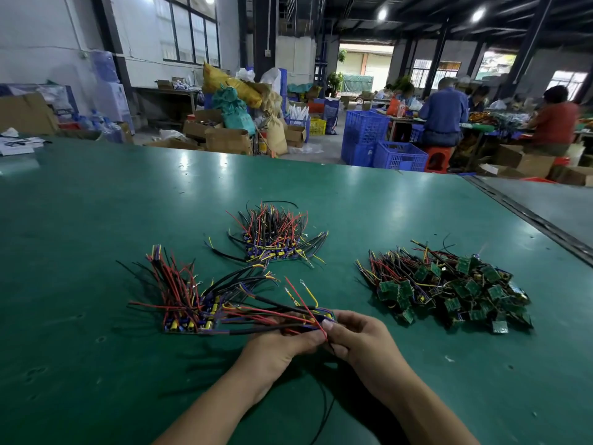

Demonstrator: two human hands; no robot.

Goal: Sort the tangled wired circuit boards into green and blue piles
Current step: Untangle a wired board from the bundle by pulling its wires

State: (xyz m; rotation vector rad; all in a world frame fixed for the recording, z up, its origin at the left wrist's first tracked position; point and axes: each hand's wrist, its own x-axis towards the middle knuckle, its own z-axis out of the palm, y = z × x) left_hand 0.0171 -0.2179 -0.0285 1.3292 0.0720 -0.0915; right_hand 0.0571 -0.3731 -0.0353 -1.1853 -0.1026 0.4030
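Left hand (pixel 282 346) and right hand (pixel 361 340) both pinch a light wired board bundle (pixel 290 316); limp leads likely snag, so the stiff board edge seems the better hold.

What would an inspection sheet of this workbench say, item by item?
Surface: green table, glossy, with small scuffs.
Job's things: green pile on the right; two bluish piles, the left pile and the far pile; a bundle in the hands.
Clutter: papers at the far left corner.
Grippers: left hand and right hand both grip the bundle.
Cables: red, black and yellow wires fan out of every pile; one black wire trails under the wrists.
Surroundings: workshop with blue crates, cardboard boxes and seated people at other benches.
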